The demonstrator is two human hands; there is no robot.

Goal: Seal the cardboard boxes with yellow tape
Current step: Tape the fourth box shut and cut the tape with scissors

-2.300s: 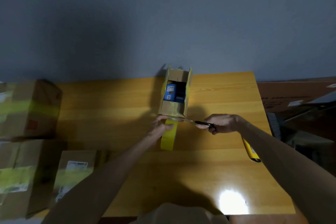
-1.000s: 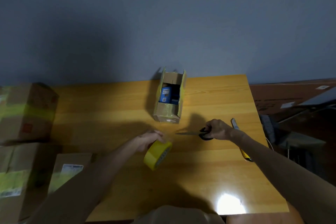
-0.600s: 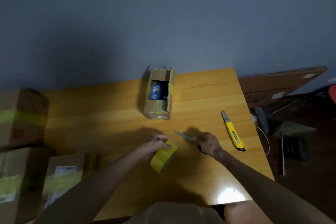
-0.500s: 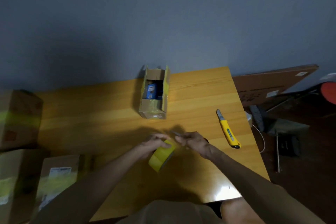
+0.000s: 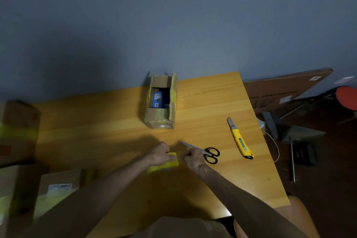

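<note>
Smooth, glossy wooden table point(image 5: 96, 131), orange-yellow, with grain running side to side. At its far edge, against a flat matte grey wall point(image 5: 173, 25), a small oblong cardboard box point(image 5: 157, 118): top open, flaps upright, edges lined with yellow tape, a blue packet point(image 5: 158, 99) inside.

Near the front middle, the yellow tape roll point(image 5: 164, 166), blurred, held just above the table. Left hand point(image 5: 159, 153) curled over the roll's top, gripping it. Right hand point(image 5: 193, 157) with fingers curled and tips close against the roll's right edge; cannot tell whether pinching the tape end or only touching it.

Just beyond the right hand, lying flat on the table, scissors point(image 5: 211, 154) with black loop handles and thin steel blades, the middle of the blades hidden behind the knuckles. Further right, well apart from the box, a yellow utility knife point(image 5: 240, 141), slim, blade end pointing away.

Off the left side, stacked brown cartons point(image 5: 17, 131) banded in yellow tape, and a lower carton point(image 5: 58, 189) bearing a white label. To the right, past the table, a large flat cardboard sheet point(image 5: 280, 92) leaning on the wall, and a brush head point(image 5: 270, 123) in the dim floor clutter.
</note>
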